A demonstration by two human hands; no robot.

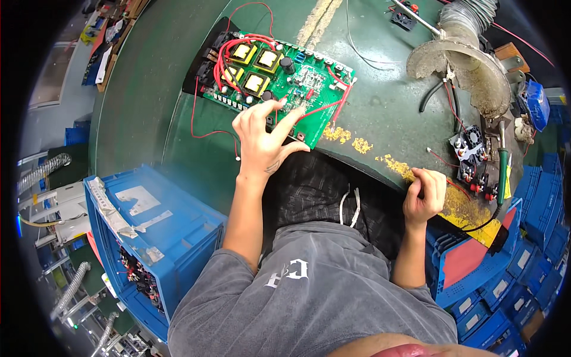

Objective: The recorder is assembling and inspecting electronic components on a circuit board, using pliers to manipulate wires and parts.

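A green circuit board (324, 95) lies on the green bench, carrying yellow transformers (256, 83), capacitors and thick red wires (221, 59). At its left end sits a black panel (199, 65). My left hand (262, 134) reaches over the board's near edge, fingers apart and tips at or just above the components. Whether they touch is hard to tell. By the bench's front edge, over worn yellow marking, my right hand (425, 193) is curled closed. Its inner side is hidden, so anything held there cannot be made out.
Right of the board stand a dusty fume hood (458, 65) with a flexible duct, black-handled pliers (455, 98), small fan assemblies (470, 149) and a green-handled soldering iron (503, 172). Blue crates (160, 202) flank me. A thin loose wire (366, 56) lies behind the board.
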